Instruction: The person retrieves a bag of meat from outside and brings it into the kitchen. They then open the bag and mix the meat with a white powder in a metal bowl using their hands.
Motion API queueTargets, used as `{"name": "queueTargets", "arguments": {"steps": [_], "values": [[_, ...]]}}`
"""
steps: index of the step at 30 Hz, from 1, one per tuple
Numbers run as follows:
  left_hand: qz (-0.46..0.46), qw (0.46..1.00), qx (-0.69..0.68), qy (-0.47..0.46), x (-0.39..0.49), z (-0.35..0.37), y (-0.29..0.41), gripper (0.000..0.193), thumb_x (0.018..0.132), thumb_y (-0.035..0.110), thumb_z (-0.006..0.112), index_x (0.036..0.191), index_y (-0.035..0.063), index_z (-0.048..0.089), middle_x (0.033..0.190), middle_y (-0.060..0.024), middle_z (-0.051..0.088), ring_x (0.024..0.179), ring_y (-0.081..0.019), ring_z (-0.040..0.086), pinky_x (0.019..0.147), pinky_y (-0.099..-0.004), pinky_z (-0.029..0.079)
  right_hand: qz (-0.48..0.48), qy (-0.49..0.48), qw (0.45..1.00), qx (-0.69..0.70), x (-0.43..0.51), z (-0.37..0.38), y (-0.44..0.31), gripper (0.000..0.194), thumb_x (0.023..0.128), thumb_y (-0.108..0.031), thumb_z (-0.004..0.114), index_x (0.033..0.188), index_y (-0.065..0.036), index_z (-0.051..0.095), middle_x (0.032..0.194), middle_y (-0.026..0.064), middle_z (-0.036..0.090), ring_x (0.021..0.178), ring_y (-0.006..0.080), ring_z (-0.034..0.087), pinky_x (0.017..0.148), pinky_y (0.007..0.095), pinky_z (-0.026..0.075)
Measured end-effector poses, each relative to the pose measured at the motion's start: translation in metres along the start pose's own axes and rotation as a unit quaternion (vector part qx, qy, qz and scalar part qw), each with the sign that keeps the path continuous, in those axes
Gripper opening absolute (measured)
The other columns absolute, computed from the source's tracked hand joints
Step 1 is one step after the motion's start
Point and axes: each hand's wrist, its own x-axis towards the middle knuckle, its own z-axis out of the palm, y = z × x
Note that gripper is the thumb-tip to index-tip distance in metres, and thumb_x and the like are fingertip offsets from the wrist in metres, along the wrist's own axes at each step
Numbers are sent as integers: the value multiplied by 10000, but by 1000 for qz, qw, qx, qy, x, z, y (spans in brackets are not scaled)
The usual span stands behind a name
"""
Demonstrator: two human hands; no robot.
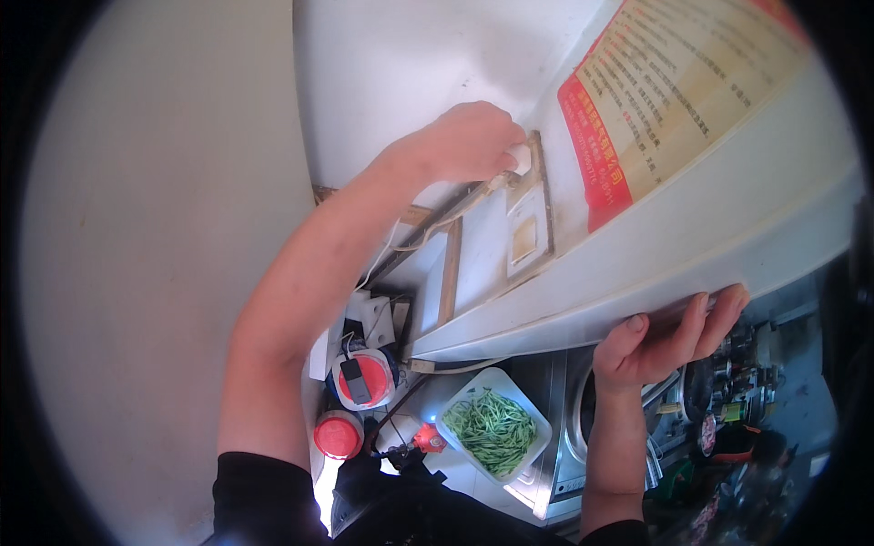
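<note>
My left hand (471, 142) reaches up to the wall with its fingers curled around a small white piece (522, 160), possibly a plug; its far side is hidden. Just below that is a yellowed wall switch plate (525, 239). A pale cable (444, 224) runs down from beside the fingers. With palm turned up, my right hand (659, 345) holds the lower edge of a large white panel (614, 273), the thumb and fingertips against it. A red and yellow poster (655, 116) bearing writing is fixed to the wall above the panel.
Below stands a white tub of shredded green vegetable (490, 431), beside a steel stove (567, 443). Two red-lidded containers (339, 437) are at lower left, one with a dark device (355, 381) on its lid. Crowded cookware (737, 382) lies at right, blurred.
</note>
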Motion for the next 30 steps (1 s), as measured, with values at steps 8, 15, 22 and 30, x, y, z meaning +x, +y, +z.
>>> {"name": "queueTargets", "arguments": {"steps": [8,15,22,30], "values": [[-9,1000,-20,16,1,5,5,227,782,143,638,968,16,611,837,-152,587,836,-338,553,718,-422,434,28,-5,999,25,-3,-3,-3,512,893,-218,419,1348,-22,292,1433,230,174,1345,413,166,1067,537,191],[33,999,12,39,8,12,0,172,756,133,625,879,19,586,802,-169,580,803,-367,543,707,-439,433,31,70,997,20,6,11,-8,429,881,-260,437,1241,-27,431,1321,217,359,1246,439,291,1029,548,248],[-126,979,-110,120,-24,-21,20,441,817,258,604,1175,14,519,1099,-168,578,945,-257,586,792,-366,484,138,-64,980,125,8,-10,-12,247,572,-113,530,806,-39,564,963,155,525,890,348,511,719,461,411],[-202,762,-345,510,-187,48,215,201,913,71,471,1019,-65,576,996,-182,608,925,-245,588,843,-317,490,186,-581,667,428,-225,-171,-99,141,820,-144,475,813,-51,580,676,139,579,673,290,612,562,402,485]]}}
